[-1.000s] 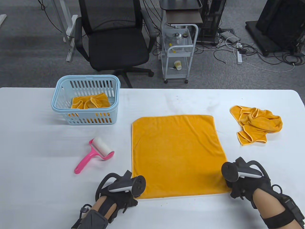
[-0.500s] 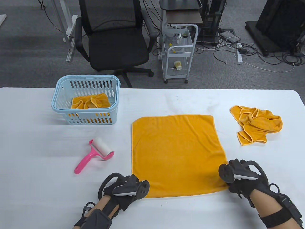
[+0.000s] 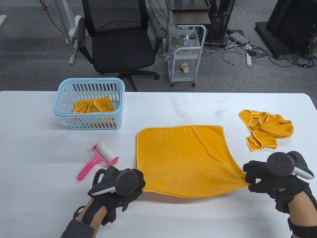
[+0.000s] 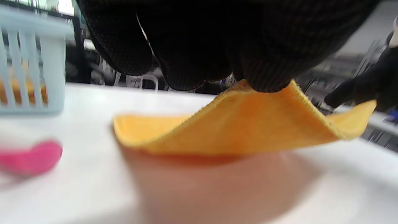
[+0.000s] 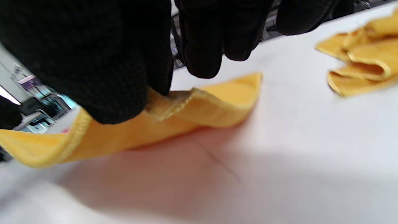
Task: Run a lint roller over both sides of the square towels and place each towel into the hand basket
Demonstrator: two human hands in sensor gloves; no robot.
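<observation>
White smooth desk (image 3: pixel 37 153): square orange terry towel (image 3: pixel 183 158) at centre, near edge lifted off the surface, far edge lying flat. Left hand (image 3: pixel 118 184) and right hand (image 3: pixel 270 178) each pinch a near corner with curled fingers (image 5: pixel 118 93). Slotted blue plastic hand basket (image 3: pixel 89 107) far left holds a crumpled towel; pink-handled lint roller (image 3: pixel 99 160) lies beside it.

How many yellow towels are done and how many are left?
One crumpled orange-yellow towel already sits in the light blue plastic basket. Left hand and right hand pinch the spread towel by its near corners, lifted. Another crumpled towel waits; pink lint roller lies unused.
</observation>
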